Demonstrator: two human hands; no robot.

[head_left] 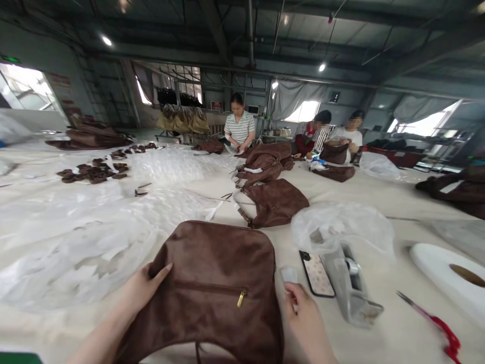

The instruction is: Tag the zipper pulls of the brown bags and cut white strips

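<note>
A dark brown leather-like handbag (212, 258) lies in front of me, a gold zip pull (241, 299) showing on its pocket. My left hand (146, 285) grips the bag's left edge, with the thumb on top and the other fingers hidden behind it. Just off the bag's right side, my right hand (303, 311) is closed in a pinch on a small whitish slip (290, 275). Whether the slip is tape or paper I cannot tell. To the right of that hand are a phone in a patterned case (317, 273) and a grey tape dispenser (350, 285).
Red-handled scissors (435, 321) and a large white roll (450, 273) lie at the right. Clear plastic (341, 227) is bunched beyond the phone. More brown bags (278, 202) lie ahead, with dark pieces (94, 171) far left. Several people (239, 126) work across the table.
</note>
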